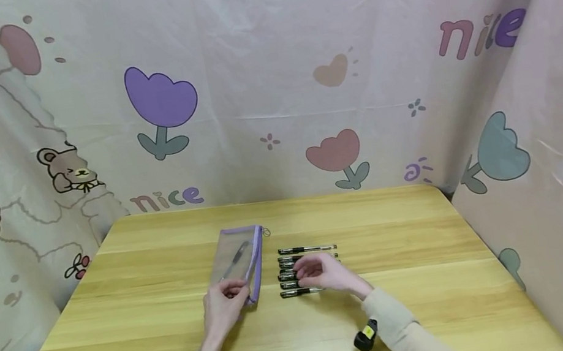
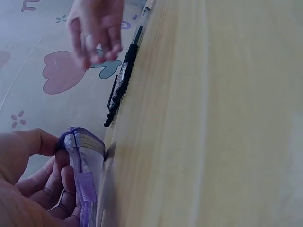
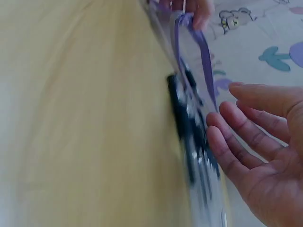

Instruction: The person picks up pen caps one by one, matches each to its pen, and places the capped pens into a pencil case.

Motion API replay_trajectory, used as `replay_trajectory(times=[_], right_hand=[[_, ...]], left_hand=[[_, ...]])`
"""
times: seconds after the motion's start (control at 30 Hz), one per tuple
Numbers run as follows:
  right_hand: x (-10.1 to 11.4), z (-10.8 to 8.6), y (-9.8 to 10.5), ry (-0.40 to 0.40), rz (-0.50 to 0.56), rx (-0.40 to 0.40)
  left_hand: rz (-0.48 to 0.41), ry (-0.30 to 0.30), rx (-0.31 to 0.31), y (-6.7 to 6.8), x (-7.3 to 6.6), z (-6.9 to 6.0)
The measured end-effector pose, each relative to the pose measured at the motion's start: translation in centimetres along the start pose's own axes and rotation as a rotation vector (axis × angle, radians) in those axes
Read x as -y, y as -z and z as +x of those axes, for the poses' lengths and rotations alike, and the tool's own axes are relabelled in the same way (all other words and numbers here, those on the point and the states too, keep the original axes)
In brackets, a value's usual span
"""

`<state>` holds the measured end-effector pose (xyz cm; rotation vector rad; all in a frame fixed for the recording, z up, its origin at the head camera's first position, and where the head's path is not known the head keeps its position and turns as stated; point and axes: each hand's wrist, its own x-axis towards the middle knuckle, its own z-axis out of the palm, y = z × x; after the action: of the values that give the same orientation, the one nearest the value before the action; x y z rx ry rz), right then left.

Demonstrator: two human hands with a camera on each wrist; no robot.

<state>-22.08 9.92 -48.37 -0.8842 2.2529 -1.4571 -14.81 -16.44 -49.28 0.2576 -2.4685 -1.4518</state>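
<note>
A mesh pencil pouch with purple trim (image 1: 228, 248) lies on the table, and one pen (image 1: 235, 260) shows through it. My left hand (image 1: 224, 306) pinches the pouch's near edge between thumb and fingers. In the right wrist view the purple edges (image 3: 207, 61) stand apart. Several black-capped clear pens (image 1: 290, 251) lie in a row to the right of the pouch. Over that row hovers my right hand (image 1: 328, 272), fingers loosely bent, holding nothing. It covers part of the middle pens; they look blurred in the right wrist view.
The wooden table (image 1: 409, 303) reaches back to a printed curtain (image 1: 254, 80), which also hangs at both sides. A small ring pull (image 1: 266, 232) sticks out at the pouch's far corner. Each wrist wears a small black camera (image 1: 366, 337).
</note>
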Motion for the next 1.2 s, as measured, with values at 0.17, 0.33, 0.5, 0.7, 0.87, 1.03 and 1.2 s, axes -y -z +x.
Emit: replay_trajectory(times=[0.17,0.33,0.5,0.7,0.87,1.03,1.2], right_hand=[[-1.4,-2.4,1.2,0.007,-0.115,-0.052],[-2.2,-3.7,2.2,0.030,-0.245,-0.088],[-2.5,-4.1,2.7,0.025,-0.305,-0.097],[-2.7,-4.2,2.7,-0.001,-0.343,-0.089],[-2.7,-4.3,2.6,-0.025,-0.360,-0.106],[-2.9,-4.3,2.6,-0.045,-0.359,-0.111],[-3.1,-4.3,2.6,-0.052,-0.343,-0.114]], left_hand=[[0.004,0.003,-0.008,-0.1,0.0,-0.1],[0.006,0.002,-0.003,0.0,0.1,-0.1],[0.012,-0.003,-0.005,0.1,0.1,-0.2],[0.014,-0.005,-0.004,0.1,0.2,-0.2],[0.011,-0.006,-0.008,0.1,0.3,-0.2],[0.009,0.000,-0.004,0.1,0.3,-0.2],[0.008,0.008,0.003,0.1,0.3,-0.2]])
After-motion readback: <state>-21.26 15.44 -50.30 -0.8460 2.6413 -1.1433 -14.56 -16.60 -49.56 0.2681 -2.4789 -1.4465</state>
